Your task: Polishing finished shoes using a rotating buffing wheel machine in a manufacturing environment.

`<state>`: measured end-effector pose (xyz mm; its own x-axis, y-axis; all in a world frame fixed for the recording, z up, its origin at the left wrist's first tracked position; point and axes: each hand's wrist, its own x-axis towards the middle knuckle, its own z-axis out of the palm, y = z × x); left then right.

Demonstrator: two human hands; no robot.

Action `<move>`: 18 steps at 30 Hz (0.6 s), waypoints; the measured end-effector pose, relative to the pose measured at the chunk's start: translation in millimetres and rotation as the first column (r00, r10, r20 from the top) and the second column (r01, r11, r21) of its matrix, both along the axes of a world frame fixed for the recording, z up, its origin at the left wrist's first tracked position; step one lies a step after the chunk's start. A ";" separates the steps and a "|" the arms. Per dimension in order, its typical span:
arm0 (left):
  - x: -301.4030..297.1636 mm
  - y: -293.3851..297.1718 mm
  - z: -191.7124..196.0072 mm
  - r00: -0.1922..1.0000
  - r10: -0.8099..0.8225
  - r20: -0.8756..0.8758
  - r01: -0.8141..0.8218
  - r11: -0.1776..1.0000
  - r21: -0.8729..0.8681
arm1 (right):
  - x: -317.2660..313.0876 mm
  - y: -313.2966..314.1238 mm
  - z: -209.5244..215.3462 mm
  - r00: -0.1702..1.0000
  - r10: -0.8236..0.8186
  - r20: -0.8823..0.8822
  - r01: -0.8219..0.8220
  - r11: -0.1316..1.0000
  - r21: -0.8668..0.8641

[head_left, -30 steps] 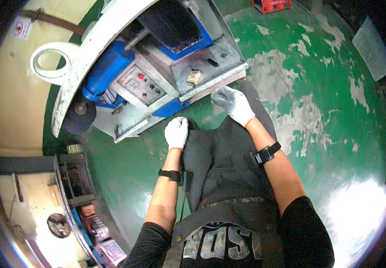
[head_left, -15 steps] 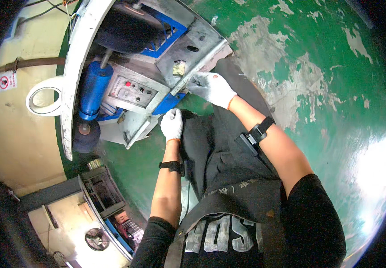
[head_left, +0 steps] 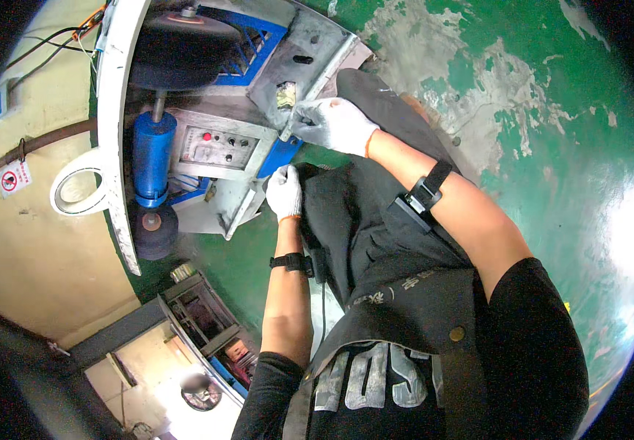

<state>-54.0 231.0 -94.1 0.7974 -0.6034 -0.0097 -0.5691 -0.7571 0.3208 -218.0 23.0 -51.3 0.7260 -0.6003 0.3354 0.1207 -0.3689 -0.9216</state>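
My right hand, in a white glove greyed at the fingers, is closed in a pinch beside the front edge of the metal tray. Anything in its fingers is too hidden to make out. My left hand, also gloved in white, is closed with curled fingers at the edge of the dark apron, near the blue panel below the control box. What it holds, if anything, is out of sight. On the tray lies a small yellowish crumpled piece, close to my right fingertips.
Ahead stands a two-wheel polishing machine with a blue motor, a large dark wheel, a smaller dark wheel and a control panel with a red button. A white ring adjoins its pale curved edge. Lower left is an open drawer.
The whole view has turned slightly, shifting the machine and the floor in the picture. Both hands stay closed in nearly the same places by the machine.
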 end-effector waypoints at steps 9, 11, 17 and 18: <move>-0.4 -5.5 -0.9 0.986 0.082 -0.147 -0.075 0.996 0.049 | 1.3 2.8 -2.0 0.992 0.108 -0.065 -0.105 0.993 0.044; 5.6 2.6 -7.6 0.964 0.030 -0.263 -0.075 0.984 -0.163 | -0.6 3.8 0.8 0.995 0.098 -0.014 -0.096 0.993 0.073; 60.1 53.5 -13.1 0.713 -0.118 -0.691 -0.262 0.869 -0.419 | -8.7 -8.0 23.3 0.984 0.132 0.117 -0.151 0.974 0.170; 30.4 19.4 -23.8 0.934 -0.122 -0.337 0.037 0.968 -0.248 | -19.0 -16.3 7.0 0.995 0.053 0.080 -0.067 0.982 0.176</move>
